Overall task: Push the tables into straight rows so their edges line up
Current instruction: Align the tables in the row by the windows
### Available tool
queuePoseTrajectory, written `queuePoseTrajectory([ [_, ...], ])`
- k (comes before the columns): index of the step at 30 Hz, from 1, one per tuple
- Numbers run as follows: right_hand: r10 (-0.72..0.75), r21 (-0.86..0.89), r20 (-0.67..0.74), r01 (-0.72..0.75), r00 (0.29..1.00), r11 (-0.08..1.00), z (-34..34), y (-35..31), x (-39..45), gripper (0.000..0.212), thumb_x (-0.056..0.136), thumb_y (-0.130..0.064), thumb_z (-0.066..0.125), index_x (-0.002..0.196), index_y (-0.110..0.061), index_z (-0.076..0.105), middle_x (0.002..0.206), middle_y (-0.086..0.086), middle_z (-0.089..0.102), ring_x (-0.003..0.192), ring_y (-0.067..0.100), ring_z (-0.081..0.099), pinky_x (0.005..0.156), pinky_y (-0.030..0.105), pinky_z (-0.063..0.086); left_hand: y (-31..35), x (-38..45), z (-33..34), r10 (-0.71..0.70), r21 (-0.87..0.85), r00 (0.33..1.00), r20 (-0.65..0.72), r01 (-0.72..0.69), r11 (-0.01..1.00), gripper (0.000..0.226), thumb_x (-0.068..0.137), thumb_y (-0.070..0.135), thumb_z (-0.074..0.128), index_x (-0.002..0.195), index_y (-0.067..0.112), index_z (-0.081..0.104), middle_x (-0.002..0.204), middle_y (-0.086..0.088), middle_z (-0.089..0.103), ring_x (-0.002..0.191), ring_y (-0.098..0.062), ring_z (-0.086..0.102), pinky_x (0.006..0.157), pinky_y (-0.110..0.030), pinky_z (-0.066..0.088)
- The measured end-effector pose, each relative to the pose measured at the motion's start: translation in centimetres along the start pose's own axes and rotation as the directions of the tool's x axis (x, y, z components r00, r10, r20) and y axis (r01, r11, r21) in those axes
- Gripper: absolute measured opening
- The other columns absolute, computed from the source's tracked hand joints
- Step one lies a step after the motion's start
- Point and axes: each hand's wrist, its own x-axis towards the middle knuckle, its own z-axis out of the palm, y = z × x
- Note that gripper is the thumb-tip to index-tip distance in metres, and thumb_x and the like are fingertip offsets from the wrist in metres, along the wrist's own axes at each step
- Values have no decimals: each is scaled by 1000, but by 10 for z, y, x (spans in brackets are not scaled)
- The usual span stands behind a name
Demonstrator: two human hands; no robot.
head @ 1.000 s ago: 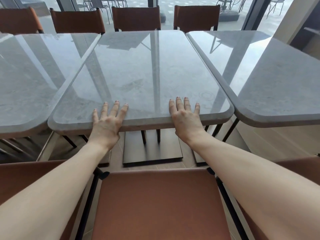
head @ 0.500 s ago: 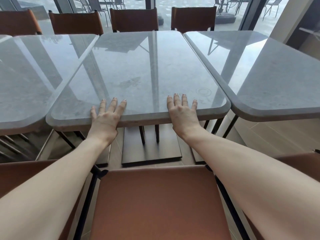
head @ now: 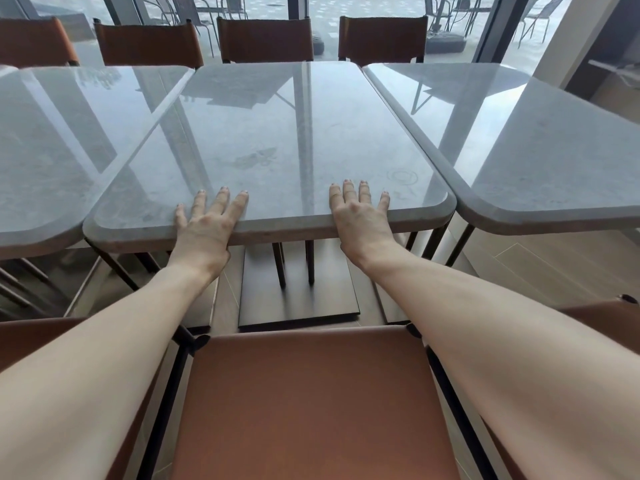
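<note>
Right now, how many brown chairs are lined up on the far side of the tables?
4 show: far-left chair, left chair, middle chair, right chair, all beyond the middle table. More may sit outside the frame.

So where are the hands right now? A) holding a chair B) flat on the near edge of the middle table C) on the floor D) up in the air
B: the left hand and right hand lie with straight fingers on the near edge of the middle table.
</note>
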Motion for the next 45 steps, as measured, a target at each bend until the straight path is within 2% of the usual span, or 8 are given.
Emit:
queuePoseTrajectory([
  [20, 31, 27, -5, -30, 1000, 999, -1, -2, -17, 81, 90, 15, 44, 159, -9, 9, 166, 16, 14, 153, 40, 11, 117, 68, 16, 2, -16, 0, 3, 7, 999, -37, -3, 1000, 94, 84, -13, 54, 160, 30, 18, 167, -6, 20, 151, -42, 18, 120, -61, 15],
  [34, 54, 11, 2, -54, 999, 999, 0, -5, -24, 80, 91, 14, 45, 159, -9, 10, 166, 16, 15, 153, 40, 12, 117, 68, 16, 4, -24, -6, 15, 47, 1000, -27, -14, 999, 92, 84, -10, 60, 159, 26, 21, 165, -8, 25, 148, -44, 25, 118, -60, 22],
  [39, 68, 4, -10, -68, 998, 998, -4, -5, -21, 86, 89, 11, 54, 159, -10, 10, 166, 15, 15, 153, 39, 13, 117, 67, 18, 7, -23, -14, 0, 40, 1000, -1, 0, 999, 94, 81, -13, 59, 158, 27, 24, 164, -7, 28, 149, -41, 25, 120, -57, 22],
  [41, 80, 10, 15, -81, 997, 997, -7, -4, -21, 86, 90, 8, 56, 159, -11, 8, 166, 15, 13, 153, 38, 12, 118, 65, 18, 9, -25, -20, -3, 26, 999, 41, 2, 1000, 94, 79, -7, 62, 158, 26, 23, 164, -8, 27, 148, -41, 25, 120, -58, 22],
  [43, 73, 9, 71, -74, 995, 997, -12, -4, -22, 90, 88, 1, 61, 159, -11, 6, 166, 15, 12, 154, 37, 11, 118, 64, 19, 14, -28, -31, -20, -5, 994, 112, 20, 1000, 93, 79, 12, 67, 159, 25, 22, 165, -9, 24, 150, -40, 20, 122, -60, 15],
  [45, 38, 8, 150, -39, 988, 999, -23, 1, -22, 94, 86, -17, 66, 158, -11, 7, 164, 14, 15, 151, 38, 14, 115, 64, 23, 26, -29, -41, -16, -86, 985, 172, 31, 996, 88, 78, 31, 61, 157, 23, 25, 165, -10, 22, 153, -37, 15, 122, -62, 6],
])
